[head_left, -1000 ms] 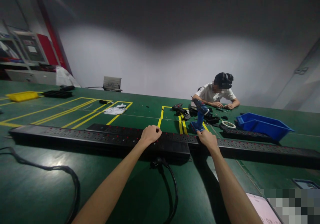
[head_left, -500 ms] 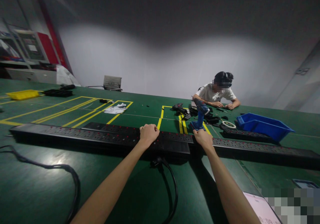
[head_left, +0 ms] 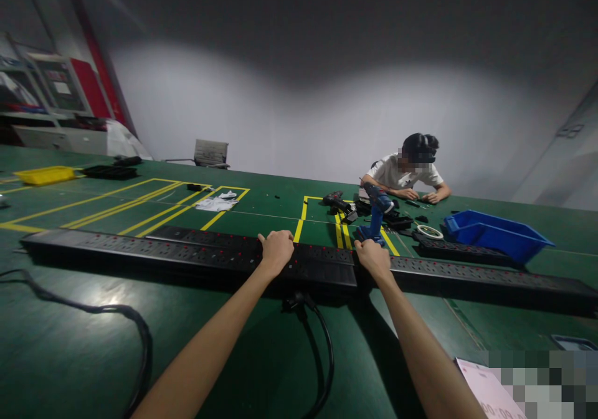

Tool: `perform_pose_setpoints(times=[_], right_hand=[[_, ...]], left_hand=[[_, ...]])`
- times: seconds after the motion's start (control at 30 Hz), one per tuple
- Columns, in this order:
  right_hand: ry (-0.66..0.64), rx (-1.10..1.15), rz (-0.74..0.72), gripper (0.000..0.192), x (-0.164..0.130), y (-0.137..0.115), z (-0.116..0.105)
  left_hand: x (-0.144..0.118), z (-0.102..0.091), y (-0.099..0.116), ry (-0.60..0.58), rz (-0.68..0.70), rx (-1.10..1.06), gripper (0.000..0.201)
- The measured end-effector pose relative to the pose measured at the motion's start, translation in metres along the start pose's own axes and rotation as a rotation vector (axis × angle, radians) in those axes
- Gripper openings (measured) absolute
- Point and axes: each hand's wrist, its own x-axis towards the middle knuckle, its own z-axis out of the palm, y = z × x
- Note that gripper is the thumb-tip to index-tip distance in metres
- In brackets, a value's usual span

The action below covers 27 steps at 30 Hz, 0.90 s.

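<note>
A long black power strip [head_left: 140,252] with small red marks along its top runs across the green table in front of me. A shorter black power strip [head_left: 322,274] meets it at a shallow angle near the middle; which one lies on top is hard to tell. My left hand [head_left: 277,252] is closed over the strips near their meeting place, its fingertips hidden. To its right, my right hand [head_left: 374,258] grips the long strip, fingers curled over the far side. Just beyond that hand a blue cordless drill [head_left: 375,210] stands upright. A black plug [head_left: 295,302] with a cable sits below the short strip.
At right are a blue bin [head_left: 495,232], another black strip [head_left: 462,251] and a tape roll [head_left: 428,232]. A co-worker [head_left: 406,170] leans on the far side. Another drill [head_left: 337,201] lies near loose parts. Black cable [head_left: 93,309] curves at left; a lit screen [head_left: 486,385] is lower right.
My right hand has shifted slightly left along the strip. My left hand stays nearly in place, and the short strip's far end has edged a little left.
</note>
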Motion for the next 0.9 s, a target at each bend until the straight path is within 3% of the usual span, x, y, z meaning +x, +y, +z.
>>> perform_pose_setpoints(times=[0.37, 0.6, 0.77, 0.9], right_hand=[[-0.029, -0.022, -0.011, 0.053, -0.003, 0.0, -0.003], [-0.014, 0.026, -0.005, 0.055, -0.002, 0.006, -0.004], [-0.001, 0.024, -0.012, 0.053, 0.001, 0.008, -0.003], [-0.011, 0.014, -0.001, 0.052, 0.0, 0.007, -0.003]], left_hand=[[-0.003, -0.007, -0.005, -0.098, 0.038, -0.046, 0.036], [0.0, -0.005, -0.01, -0.089, 0.1, -0.076, 0.036], [0.006, -0.003, -0.016, -0.128, 0.064, -0.167, 0.035], [0.013, -0.014, -0.021, -0.184, 0.09, -0.24, 0.034]])
